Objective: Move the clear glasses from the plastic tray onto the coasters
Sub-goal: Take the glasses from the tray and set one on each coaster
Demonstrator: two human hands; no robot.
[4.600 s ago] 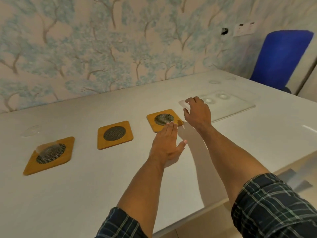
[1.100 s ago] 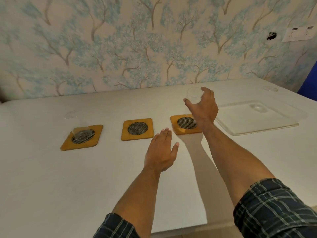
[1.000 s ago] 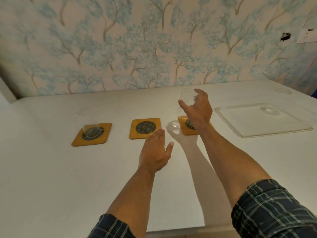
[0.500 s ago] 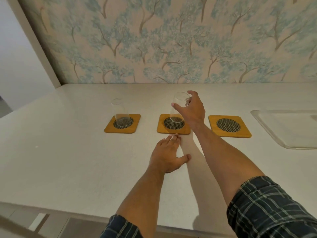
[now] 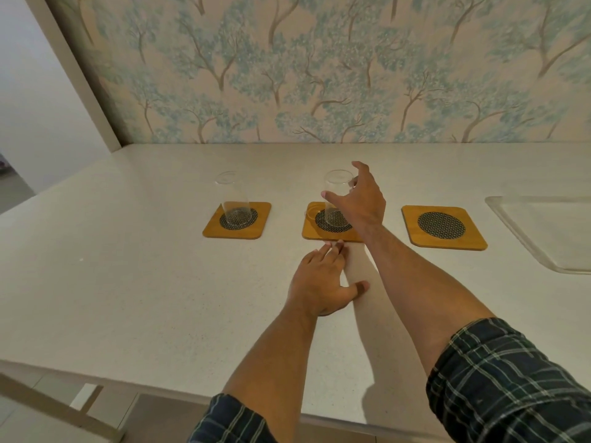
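Three wooden coasters lie in a row on the white surface (image 5: 128, 298). The left coaster (image 5: 237, 220) carries an upright clear glass (image 5: 232, 199). On the middle coaster (image 5: 331, 222) stands a second glass (image 5: 335, 199), with the right hand (image 5: 359, 199) wrapped loosely around its upper part, thumb in front and fingers behind. The right coaster (image 5: 444, 227) is bare. The left hand (image 5: 321, 282) rests flat and open on the surface, just before the middle coaster. The plastic tray (image 5: 543, 231) sits at the far right.

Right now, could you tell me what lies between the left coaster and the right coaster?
In the head view, the middle coaster lies between the left coaster and right coaster, bearing a glass with the right hand around it.
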